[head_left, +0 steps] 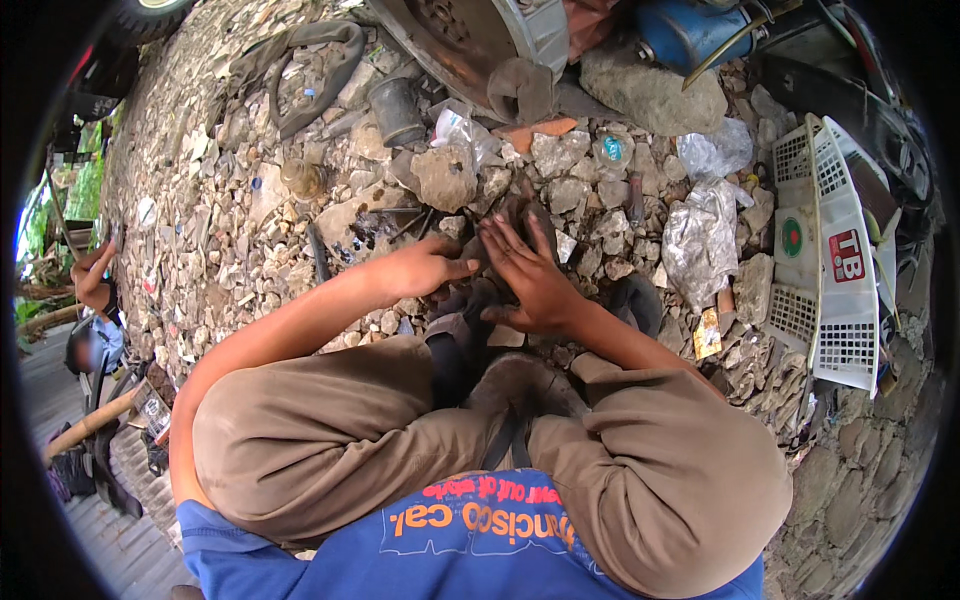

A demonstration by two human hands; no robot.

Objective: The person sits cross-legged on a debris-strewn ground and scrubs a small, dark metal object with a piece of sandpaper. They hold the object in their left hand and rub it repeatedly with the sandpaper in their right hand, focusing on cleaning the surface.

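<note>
My right hand [527,277] lies with its fingers stretched out and slightly apart over a dark, dirty piece [518,207] whose kind I cannot make out. Just to its left is my left hand [428,268], palm side down, its fingers bent together and the thumb pointing at the right hand. What the left fingers close on is hidden beneath them. Both hands are low over the stones in front of my crossed legs, close to my dark footwear [450,345]. A large pale stone [445,178] and a black oily patch [372,228] lie beyond the left hand.
Broken stones [230,240] cover the ground. A large metal drum or rim [470,50], a grey can [397,108] and a rubber loop [335,85] lie ahead. At right are crumpled plastic [698,245], a white crate [845,270] and a boulder [655,90]. Another person [100,335] is at far left.
</note>
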